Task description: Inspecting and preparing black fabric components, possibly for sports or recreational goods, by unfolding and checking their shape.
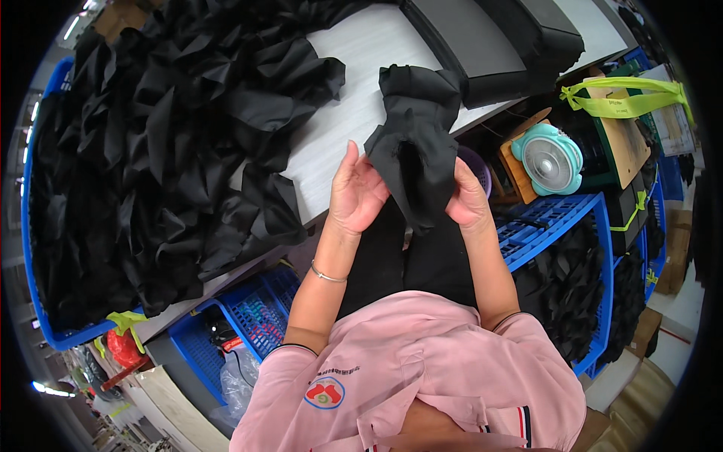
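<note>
A piece of black cloth, with a dark fold or opening in its middle, hangs over the near edge of the light table. Its far end lies on the tabletop. On its left side my left hand holds the cloth with fingers tucked behind its edge, the palm turned up and the thumb raised off the fabric. My right hand grips the opposite side, fingers partly hidden by the cloth. Left of it, a large heap of similar black cloth pieces spreads over the table and a blue basket.
Stacked dark flat panels rest at the table's back right. To my right stand a turquoise fan, a yellow-green strap and a blue crate of black cloth. Blue baskets sit under the table at left.
</note>
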The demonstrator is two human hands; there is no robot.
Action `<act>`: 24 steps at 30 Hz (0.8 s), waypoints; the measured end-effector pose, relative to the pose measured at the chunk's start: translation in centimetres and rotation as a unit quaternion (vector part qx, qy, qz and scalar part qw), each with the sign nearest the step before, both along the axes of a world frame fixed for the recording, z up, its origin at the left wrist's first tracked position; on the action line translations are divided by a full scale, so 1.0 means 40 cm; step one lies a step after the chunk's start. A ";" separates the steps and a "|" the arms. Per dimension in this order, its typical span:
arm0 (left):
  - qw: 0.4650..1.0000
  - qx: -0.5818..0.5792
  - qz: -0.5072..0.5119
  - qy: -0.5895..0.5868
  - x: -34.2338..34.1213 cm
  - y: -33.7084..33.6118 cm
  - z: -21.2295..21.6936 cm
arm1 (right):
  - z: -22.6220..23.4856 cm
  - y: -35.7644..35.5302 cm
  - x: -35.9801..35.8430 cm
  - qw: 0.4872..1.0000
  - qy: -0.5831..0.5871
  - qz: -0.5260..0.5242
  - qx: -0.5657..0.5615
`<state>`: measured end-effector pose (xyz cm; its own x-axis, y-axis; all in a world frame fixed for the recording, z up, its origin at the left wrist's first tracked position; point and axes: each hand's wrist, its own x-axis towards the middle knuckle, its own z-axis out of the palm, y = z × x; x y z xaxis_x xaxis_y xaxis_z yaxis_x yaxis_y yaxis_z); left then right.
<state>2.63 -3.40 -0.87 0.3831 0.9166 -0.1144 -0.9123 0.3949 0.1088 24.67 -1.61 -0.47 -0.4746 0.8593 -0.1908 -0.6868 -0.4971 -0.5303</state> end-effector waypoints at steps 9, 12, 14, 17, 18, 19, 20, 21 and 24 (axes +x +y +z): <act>0.991 0.126 0.035 -0.038 0.002 0.087 0.046 | 0.057 0.109 -0.012 0.988 0.149 0.025 0.033; 0.956 0.158 0.103 0.227 -0.019 0.111 0.054 | 0.055 0.158 -0.039 0.991 -0.071 -0.014 0.108; 0.850 0.140 0.208 0.463 -0.031 0.117 0.043 | 0.037 0.176 -0.052 0.897 -0.354 -0.098 0.245; 0.585 0.011 0.295 0.755 -0.035 0.103 0.019 | 0.008 0.157 -0.068 0.635 -0.657 -0.301 0.273; 0.632 0.002 0.307 0.712 -0.022 0.089 0.012 | 0.005 0.143 -0.070 0.678 -0.618 -0.297 0.264; 0.663 0.027 0.320 0.676 -0.007 0.074 0.007 | 0.005 0.119 -0.072 0.729 -0.591 -0.270 0.214; 0.691 0.023 0.319 0.649 0.012 0.059 0.006 | 0.007 0.094 -0.084 0.772 -0.550 -0.263 0.180; 0.712 0.042 0.337 0.614 0.029 0.047 0.009 | 0.011 0.071 -0.100 0.777 -0.541 -0.255 0.194; 0.739 0.099 0.299 0.595 0.056 0.026 0.028 | 0.026 0.034 -0.128 0.809 -0.465 -0.251 0.258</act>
